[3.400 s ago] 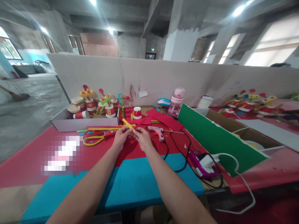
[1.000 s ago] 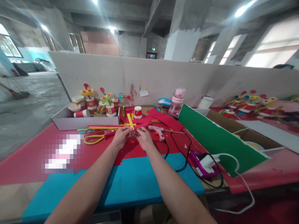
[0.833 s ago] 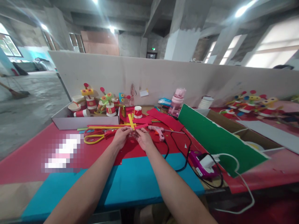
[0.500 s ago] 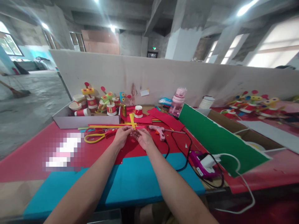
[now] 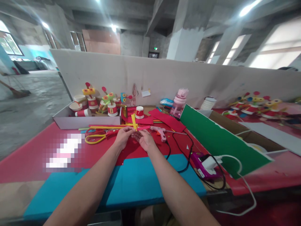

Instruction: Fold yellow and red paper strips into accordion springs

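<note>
My left hand [image 5: 123,138] is closed in a pinch at the lower end of a yellow paper strip [image 5: 134,121], which stands up from the fingertips. My right hand [image 5: 146,141] meets it there, palm turned up, its thumb and fingers closed on a red paper strip [image 5: 143,128] that points right. The two strips meet at an angle at the fingertips; the fingers partly hide the joint. Left of my left hand lie scissors with yellow-lined handles [image 5: 95,139]. A pink glue gun [image 5: 160,132] rests just beyond my right hand.
A white tray [image 5: 87,123] holds paper cups and cup figures at the back left. One red-and-white paper cup [image 5: 139,112] stands behind my hands. A green-sided box [image 5: 218,141], a purple power strip [image 5: 205,166] and cables lie right. A blue board [image 5: 141,182] covers the front edge.
The red strip now shows more clearly, sticking out to the right from the fingertips. The yellow strip has shifted and tilted very slightly. Both hands stay in nearly the same place.
</note>
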A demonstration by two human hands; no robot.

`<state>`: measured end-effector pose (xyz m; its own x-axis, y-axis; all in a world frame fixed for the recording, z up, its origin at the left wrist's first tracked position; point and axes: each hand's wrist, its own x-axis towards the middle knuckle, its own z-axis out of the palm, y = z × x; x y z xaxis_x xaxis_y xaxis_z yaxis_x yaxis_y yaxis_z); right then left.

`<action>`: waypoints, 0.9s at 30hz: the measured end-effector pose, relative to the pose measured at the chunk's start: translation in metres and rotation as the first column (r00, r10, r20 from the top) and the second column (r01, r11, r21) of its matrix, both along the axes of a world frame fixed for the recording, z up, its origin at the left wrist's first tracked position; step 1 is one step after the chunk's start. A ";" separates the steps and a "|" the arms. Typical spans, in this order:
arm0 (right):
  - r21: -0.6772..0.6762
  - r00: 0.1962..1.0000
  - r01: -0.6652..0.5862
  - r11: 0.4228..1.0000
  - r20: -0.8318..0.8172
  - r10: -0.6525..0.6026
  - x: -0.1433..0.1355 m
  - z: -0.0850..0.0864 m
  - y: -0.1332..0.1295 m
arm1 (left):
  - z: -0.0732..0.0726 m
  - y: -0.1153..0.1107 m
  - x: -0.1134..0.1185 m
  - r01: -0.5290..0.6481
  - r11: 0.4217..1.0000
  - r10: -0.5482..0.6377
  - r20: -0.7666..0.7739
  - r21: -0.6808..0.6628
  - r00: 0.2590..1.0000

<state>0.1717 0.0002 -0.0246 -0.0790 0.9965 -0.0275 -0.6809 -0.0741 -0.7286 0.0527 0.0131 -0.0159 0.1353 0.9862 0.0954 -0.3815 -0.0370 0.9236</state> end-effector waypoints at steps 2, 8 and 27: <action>0.006 1.000 -0.016 1.000 -0.004 0.016 0.000 0.000 0.000 | 0.000 0.000 0.000 -0.005 1.000 0.005 -0.005 0.000 1.000; 0.014 1.000 -0.004 1.000 0.021 0.004 0.000 -0.002 0.001 | -0.002 0.001 0.000 -0.036 0.999 0.037 -0.027 0.008 0.999; 0.193 0.879 0.239 0.952 0.373 -0.296 -0.002 0.002 -0.001 | -0.006 0.003 0.000 -0.097 0.994 0.101 -0.089 0.052 0.991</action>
